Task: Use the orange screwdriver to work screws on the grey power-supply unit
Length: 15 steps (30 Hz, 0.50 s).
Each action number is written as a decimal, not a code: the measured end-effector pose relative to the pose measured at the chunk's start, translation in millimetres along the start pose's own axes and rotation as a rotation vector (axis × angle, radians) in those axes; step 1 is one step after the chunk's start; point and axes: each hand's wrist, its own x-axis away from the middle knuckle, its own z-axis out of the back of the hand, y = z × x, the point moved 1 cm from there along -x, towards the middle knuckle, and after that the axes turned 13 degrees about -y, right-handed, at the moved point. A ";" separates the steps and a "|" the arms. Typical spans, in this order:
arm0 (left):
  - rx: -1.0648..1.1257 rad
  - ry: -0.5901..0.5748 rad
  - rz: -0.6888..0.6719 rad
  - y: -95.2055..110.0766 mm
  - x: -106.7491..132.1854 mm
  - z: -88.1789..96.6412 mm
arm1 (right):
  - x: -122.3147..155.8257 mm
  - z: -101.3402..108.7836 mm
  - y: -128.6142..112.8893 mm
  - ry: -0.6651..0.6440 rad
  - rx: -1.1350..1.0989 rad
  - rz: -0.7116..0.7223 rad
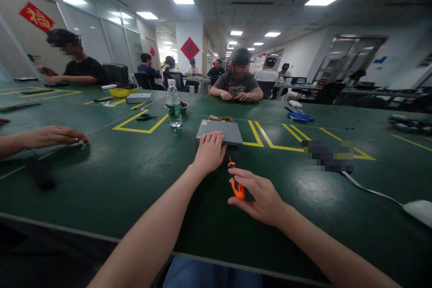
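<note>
A grey metal computer power supply unit (pixel 221 130) lies on the green table, its coloured cables at the far side. Over its near left top edge, my left hand (pixel 209 150) is closed, fingers on the upper face and thumb towards the front. Between the thumb and fingers of my right hand (pixel 258 193) is an orange and black screwdriver (pixel 236 184). Its thin shaft points up and away towards the front face of the unit, close to the dark socket. Whether the tip touches the unit, I cannot tell.
A water bottle (pixel 174 105) stands left of the unit, before a bowl (pixel 182 107). Blue gloves (pixel 299 117) lie to the right, with a white cable (pixel 369 192) nearer. Another person's hand (pixel 56 136) reaches in at left. A person (pixel 236 81) sits opposite.
</note>
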 end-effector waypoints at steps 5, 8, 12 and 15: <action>0.007 0.006 -0.002 -0.7 0.5 -0.7 | 3.5 -6.7 7.4 0.035 -0.082 -0.029; 0.010 0.006 0.003 0.0 0.5 0.1 | 2.5 -6.9 6.4 0.008 -0.024 -0.013; 0.015 0.006 0.005 1.3 0.3 1.9 | -0.3 -4.5 2.9 -0.041 0.123 0.025; 0.017 0.006 0.008 1.5 0.3 2.4 | -0.3 -3.3 2.8 -0.054 0.180 0.052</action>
